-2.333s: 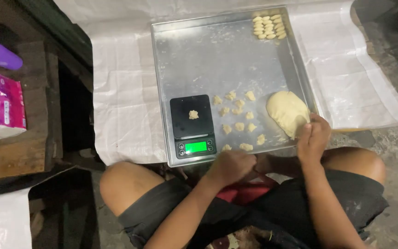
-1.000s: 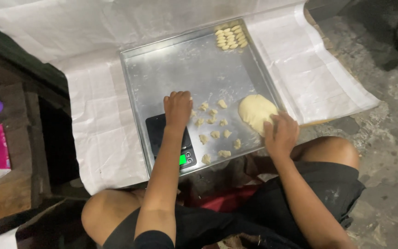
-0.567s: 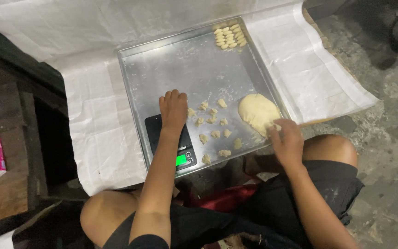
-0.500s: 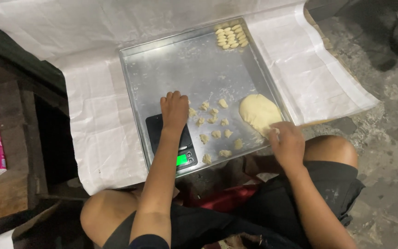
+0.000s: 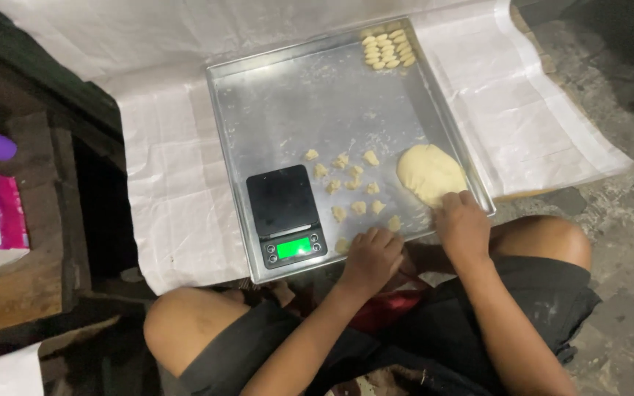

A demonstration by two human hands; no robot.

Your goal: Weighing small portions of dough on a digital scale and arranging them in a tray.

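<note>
Fingers (image 5: 458,199) of the right hand (image 5: 464,227) press into the near edge of a pale dough ball (image 5: 428,173) at the right side of a metal tray (image 5: 295,95). Curled over at the tray's near rim beside small dough pieces (image 5: 354,183), the left hand (image 5: 372,258) leaves it unclear whether it pinches anything. A black kitchen scale (image 5: 284,213) with a lit green display sits in the tray's near left. Shaped pieces (image 5: 388,50) line the far corner. White sheeting (image 5: 163,191) lies under the tray.
</note>
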